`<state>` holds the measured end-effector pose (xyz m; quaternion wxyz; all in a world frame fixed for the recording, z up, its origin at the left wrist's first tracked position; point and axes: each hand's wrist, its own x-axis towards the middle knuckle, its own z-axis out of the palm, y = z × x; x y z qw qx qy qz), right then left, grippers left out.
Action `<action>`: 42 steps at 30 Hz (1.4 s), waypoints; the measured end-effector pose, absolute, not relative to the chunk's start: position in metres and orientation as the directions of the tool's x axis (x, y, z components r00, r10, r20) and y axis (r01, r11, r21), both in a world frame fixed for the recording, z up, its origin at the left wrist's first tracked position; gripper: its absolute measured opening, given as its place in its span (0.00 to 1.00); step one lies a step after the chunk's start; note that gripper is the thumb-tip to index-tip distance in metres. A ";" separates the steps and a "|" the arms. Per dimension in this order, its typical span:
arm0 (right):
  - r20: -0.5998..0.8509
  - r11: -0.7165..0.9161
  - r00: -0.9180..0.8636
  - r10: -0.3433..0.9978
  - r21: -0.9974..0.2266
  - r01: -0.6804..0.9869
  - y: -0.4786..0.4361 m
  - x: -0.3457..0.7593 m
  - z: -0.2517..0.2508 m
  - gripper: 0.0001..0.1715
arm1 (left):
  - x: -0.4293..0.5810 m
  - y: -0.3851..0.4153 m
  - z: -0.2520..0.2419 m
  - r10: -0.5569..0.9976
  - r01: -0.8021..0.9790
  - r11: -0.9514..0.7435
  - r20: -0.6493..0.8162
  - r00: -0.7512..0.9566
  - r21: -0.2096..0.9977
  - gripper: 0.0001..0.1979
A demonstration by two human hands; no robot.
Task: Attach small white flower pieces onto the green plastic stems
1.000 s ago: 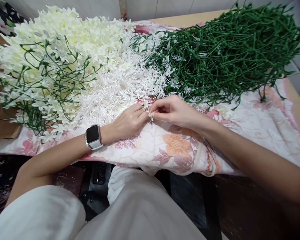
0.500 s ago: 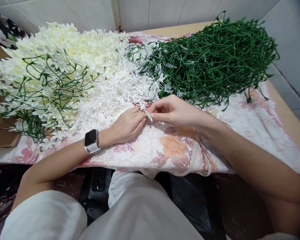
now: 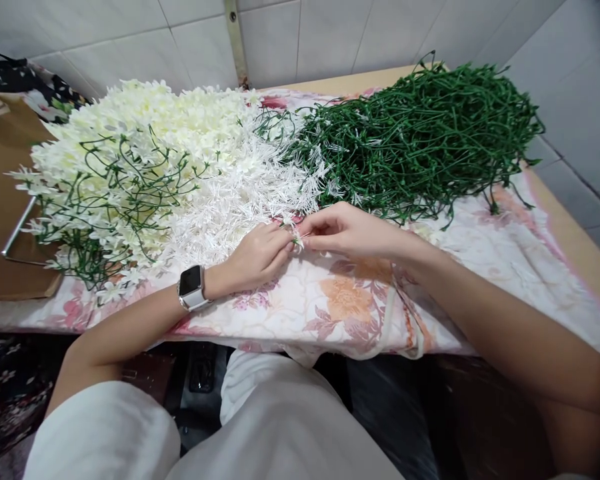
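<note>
My left hand (image 3: pixel 261 257), with a smartwatch (image 3: pixel 191 283) on its wrist, is closed on a green-stemmed artificial flower (image 3: pixel 297 239). Thumb and forefinger of my right hand (image 3: pixel 347 229) pinch at the small white part of this flower, right beside the left fingertips. Just behind both hands lies a heap of spiky white flower pieces (image 3: pixel 245 193). Green plastic stems (image 3: pixel 430 140) form a large tangled pile behind and to the right of my right hand. Cream-white petals (image 3: pixel 165 113) are heaped at the back left, with finished-looking stemmed flowers (image 3: pixel 130 180) on top.
A floral cloth (image 3: pixel 300 320) covers the table (image 3: pixel 580 253). At the left stands a brown cardboard piece (image 3: pixel 10 193) with a metal rod (image 3: pixel 17 233) beside it. A tiled wall (image 3: pixel 330 33) rises behind the table. Below the table edge a dark phone-like object (image 3: pixel 201 373) is visible.
The camera view has shifted, showing more wall and more of the cardboard at the left. Both hands stay together at the small flower, with only slight finger movement.
</note>
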<state>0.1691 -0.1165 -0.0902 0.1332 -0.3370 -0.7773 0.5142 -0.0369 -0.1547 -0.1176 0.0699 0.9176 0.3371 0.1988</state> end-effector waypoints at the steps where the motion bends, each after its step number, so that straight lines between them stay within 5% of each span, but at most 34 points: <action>1: -0.139 0.247 -0.740 0.658 -0.889 0.386 -0.116 0.168 -0.092 0.11 | -0.037 -0.154 -0.118 0.645 0.593 -0.764 0.296 0.705 0.253 0.13; 7: -0.157 0.239 -0.752 0.640 -0.890 0.389 -0.115 0.166 -0.101 0.10 | -0.037 -0.153 -0.121 0.625 0.596 -0.781 0.204 0.754 0.188 0.15; 21: -0.156 0.013 -0.696 0.701 -0.973 0.231 -0.122 0.160 -0.106 0.10 | -0.038 -0.153 -0.125 0.562 0.549 -0.822 0.363 0.743 0.149 0.12; 29: -0.121 0.125 -0.668 0.735 -0.943 0.308 -0.125 0.165 -0.082 0.12 | -0.036 -0.158 -0.113 0.703 0.629 -0.710 0.370 0.608 0.316 0.13; 35: 0.171 0.315 -0.379 0.910 -0.877 0.361 -0.122 0.169 -0.080 0.12 | -0.037 -0.161 -0.100 0.778 0.640 -0.625 0.427 0.462 0.447 0.14; 39: 0.189 0.322 -0.338 0.922 -0.859 0.398 -0.123 0.168 -0.085 0.12 | -0.058 -0.149 -0.069 0.712 0.729 -0.605 0.628 0.315 0.321 0.13; 42: 0.204 0.366 -0.377 0.903 -0.826 0.430 -0.128 0.165 -0.086 0.13 | -0.094 -0.131 -0.043 0.618 0.927 -0.356 0.774 0.139 0.118 0.13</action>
